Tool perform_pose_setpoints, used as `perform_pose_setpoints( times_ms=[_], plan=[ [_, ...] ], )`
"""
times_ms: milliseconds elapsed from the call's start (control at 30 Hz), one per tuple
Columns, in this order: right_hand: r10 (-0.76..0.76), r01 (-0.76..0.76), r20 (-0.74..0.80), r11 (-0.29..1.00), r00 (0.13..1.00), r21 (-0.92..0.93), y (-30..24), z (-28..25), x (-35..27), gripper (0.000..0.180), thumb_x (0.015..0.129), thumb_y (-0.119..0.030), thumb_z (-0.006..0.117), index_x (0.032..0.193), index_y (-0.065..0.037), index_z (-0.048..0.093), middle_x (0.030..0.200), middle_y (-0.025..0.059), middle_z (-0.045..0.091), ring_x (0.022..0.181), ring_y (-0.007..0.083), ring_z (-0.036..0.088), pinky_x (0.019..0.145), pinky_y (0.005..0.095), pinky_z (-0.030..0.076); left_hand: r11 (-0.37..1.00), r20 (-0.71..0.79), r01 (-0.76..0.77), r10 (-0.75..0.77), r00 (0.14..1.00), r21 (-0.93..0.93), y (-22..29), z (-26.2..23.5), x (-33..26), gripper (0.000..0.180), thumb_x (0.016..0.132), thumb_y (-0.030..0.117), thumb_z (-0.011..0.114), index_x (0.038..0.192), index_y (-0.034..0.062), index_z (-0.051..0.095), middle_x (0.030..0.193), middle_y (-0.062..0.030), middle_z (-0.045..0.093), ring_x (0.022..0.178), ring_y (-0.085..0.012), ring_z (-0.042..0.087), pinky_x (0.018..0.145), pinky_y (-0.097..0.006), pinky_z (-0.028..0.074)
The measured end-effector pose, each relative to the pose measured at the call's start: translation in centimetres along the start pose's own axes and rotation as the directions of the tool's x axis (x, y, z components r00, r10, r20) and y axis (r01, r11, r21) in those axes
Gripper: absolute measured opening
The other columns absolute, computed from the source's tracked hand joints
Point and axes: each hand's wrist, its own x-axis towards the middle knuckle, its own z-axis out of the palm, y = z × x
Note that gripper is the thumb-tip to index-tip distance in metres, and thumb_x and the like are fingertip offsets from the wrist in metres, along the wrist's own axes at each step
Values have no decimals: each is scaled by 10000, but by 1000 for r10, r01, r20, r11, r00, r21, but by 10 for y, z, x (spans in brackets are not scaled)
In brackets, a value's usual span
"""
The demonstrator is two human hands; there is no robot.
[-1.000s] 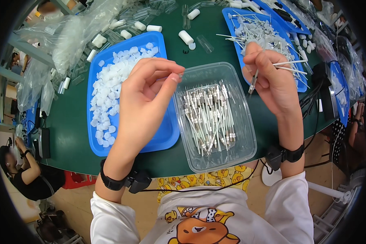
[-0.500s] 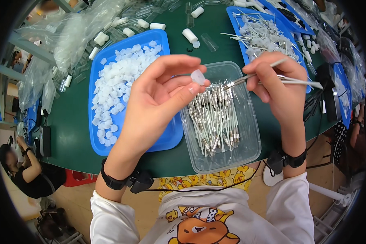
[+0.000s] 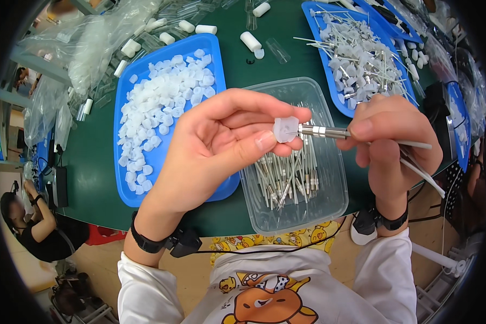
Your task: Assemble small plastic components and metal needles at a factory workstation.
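My left hand [image 3: 221,146] pinches a small translucent white cap [image 3: 285,129] between thumb and fingers. My right hand [image 3: 391,140] grips a thin white rod with a metal tip [image 3: 325,132], and that tip meets the cap. A few more white rods stick out of the same hand toward the lower right. Both hands hover over a clear plastic tub [image 3: 329,202] holding several finished rods. Left of it, a blue tray [image 3: 125,108] is filled with loose white caps [image 3: 162,102].
A second blue tray [image 3: 314,11] at the upper right holds several uncapped rods. White tubes and clear plastic bags [image 3: 97,43] lie at the back of the green table [image 3: 92,162]. Another person [image 3: 32,221] sits low at the far left.
The hands have come together: the cap in my left hand and the rod's metal tip in my right hand now meet, where they were apart before.
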Motion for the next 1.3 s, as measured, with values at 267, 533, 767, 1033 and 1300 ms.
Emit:
perform_pose_setpoints(
  times_ms=[267,533,767,1033,1300],
  plan=[
    [32,-26,101,997,994,-68,-1,0,4,244,752,-222,611,798,9,546,622,73,556,514,118,505,473,214,360,1000,-5,-5,5,1000,-19,0,0,-2,231,768,33,524,986,-22,470,1032,-202,515,808,-188,567,698,-258,463],
    [121,-119,163,993,979,-23,-3,3,5,244,640,-102,696,817,10,570,661,74,592,585,135,541,540,219,389,1000,-22,0,-1,1000,-12,1,-2,-2,267,751,67,556,992,-12,471,1033,-180,503,812,-191,561,697,-257,458],
    [190,-186,130,982,973,-40,-1,6,4,167,650,-16,660,791,25,581,644,91,583,496,93,504,451,180,354,1000,-45,23,-23,999,3,5,2,-3,275,708,18,585,961,-6,481,939,-79,475,805,-130,503,678,-229,415],
    [270,-270,12,962,963,42,1,8,0,98,749,-68,575,784,23,588,600,76,548,404,41,416,367,156,280,997,-97,42,-36,995,58,4,-3,-4,294,677,-24,597,949,-9,487,933,-57,469,831,-106,473,717,-227,402],
    [226,-227,51,974,973,17,1,7,1,134,764,-110,561,786,18,594,587,70,539,406,46,412,373,153,276,995,-72,48,-42,997,82,3,-3,-3,328,713,16,571,1027,-34,490,1033,-146,530,914,-140,513,813,-259,399]
  ],
)
